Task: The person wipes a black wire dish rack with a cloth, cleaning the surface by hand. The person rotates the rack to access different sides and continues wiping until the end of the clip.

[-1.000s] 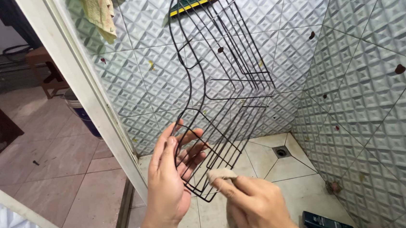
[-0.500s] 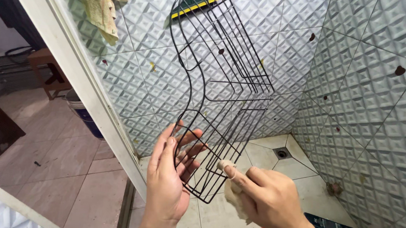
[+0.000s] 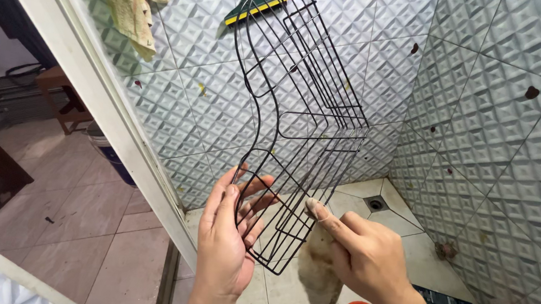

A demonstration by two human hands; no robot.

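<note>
Left hand (image 3: 225, 238) grips lower edge of black wire corner rack (image 3: 299, 115), held upright before tiled wall (image 3: 491, 124). Right hand (image 3: 359, 255) pinches dirty rag (image 3: 319, 271) against wire. Best practice: steady frame, rub along each wire.

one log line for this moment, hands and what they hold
left hand: holds black wire rack by lower end | right hand: presses beige cloth on rack wire | place: tiled shower corner

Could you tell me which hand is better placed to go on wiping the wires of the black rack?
Probably the right hand: it holds the cloth, a fingertip pressing it to the wire rack. The left hand grips the rack's lower end, steadying it.
</note>
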